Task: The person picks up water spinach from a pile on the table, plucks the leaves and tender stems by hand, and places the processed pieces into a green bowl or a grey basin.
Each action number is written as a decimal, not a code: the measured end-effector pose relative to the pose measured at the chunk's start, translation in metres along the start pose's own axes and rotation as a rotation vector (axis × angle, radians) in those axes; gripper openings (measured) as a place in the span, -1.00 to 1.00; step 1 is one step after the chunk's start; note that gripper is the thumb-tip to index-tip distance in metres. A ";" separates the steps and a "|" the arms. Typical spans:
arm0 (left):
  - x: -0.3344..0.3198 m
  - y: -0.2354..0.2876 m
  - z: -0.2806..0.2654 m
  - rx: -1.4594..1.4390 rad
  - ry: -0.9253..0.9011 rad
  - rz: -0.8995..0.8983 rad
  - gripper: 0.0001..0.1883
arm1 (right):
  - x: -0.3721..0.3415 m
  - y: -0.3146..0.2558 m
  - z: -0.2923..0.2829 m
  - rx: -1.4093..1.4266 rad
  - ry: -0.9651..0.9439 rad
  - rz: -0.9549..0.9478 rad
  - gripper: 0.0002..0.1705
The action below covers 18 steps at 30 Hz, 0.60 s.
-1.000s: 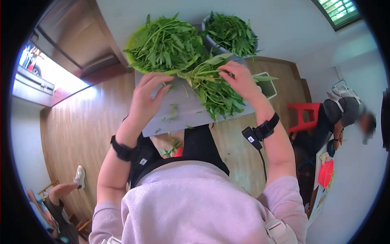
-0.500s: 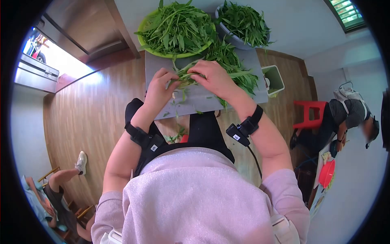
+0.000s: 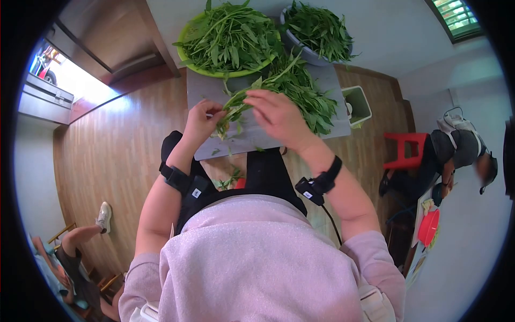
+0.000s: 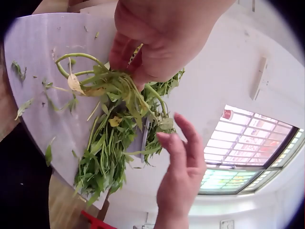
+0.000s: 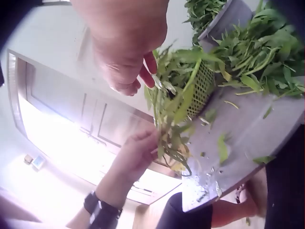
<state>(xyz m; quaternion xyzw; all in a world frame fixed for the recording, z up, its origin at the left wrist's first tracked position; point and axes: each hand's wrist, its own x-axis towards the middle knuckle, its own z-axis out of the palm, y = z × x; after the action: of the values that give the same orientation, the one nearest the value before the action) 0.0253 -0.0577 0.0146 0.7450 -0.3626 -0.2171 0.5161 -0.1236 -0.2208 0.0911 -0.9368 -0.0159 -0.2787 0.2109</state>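
Observation:
Between thumb and fingers my left hand [image 3: 201,123] pinches a small bunch of leafy green stems [image 3: 234,109], some leaves yellowed, above the grey table [image 3: 206,88]. The left wrist view shows those yellowing leaves [image 4: 119,86] hanging below the left hand [image 4: 162,38]. My right hand [image 3: 281,119] is just right of the bunch, fingers extended and slightly bent; in the left wrist view the right hand [image 4: 180,171] has a gap between thumb and fingers. A pile of greens [image 3: 308,96] lies on the table beyond the right hand.
At the table's far side stand a yellow-green basket [image 3: 225,73] and a grey-blue basin [image 3: 300,49], both heaped with greens. A pale bin [image 3: 363,102] is right of the table. A red stool [image 3: 402,153] and a seated person [image 3: 458,145] are farther right; another person's leg shows at lower left.
Both hands came together over the table at the bunch, nearer the body than a second ago. Since then the right hand has let go and its fingers have spread, while the left keeps its pinch.

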 end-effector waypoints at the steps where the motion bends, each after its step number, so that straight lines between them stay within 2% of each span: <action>1: 0.000 0.001 0.001 0.000 -0.003 0.004 -0.87 | -0.004 0.001 0.011 0.008 -0.050 -0.005 -0.74; 2: 0.001 0.003 0.003 -0.022 0.007 -0.009 -0.88 | -0.009 0.005 0.019 0.005 -0.046 -0.005 -0.74; 4: 0.002 0.002 0.002 -0.040 0.016 -0.019 -0.89 | -0.020 0.011 0.034 -0.027 -0.155 0.123 -0.69; 6: 0.002 -0.005 0.001 -0.110 0.042 -0.101 -0.87 | -0.029 0.010 0.041 0.041 -0.151 0.147 -0.69; 13: 0.001 -0.017 -0.001 -0.085 0.021 -0.116 -0.84 | -0.031 0.012 0.032 0.253 -0.135 0.315 -0.72; 18: -0.001 -0.015 -0.001 -0.031 -0.018 -0.133 -0.86 | -0.024 0.016 0.020 0.287 -0.042 0.323 -0.78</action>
<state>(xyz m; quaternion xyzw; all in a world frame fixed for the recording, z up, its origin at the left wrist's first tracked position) 0.0299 -0.0536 0.0008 0.7573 -0.3136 -0.2633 0.5088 -0.1312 -0.2250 0.0566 -0.8932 0.0906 -0.2165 0.3835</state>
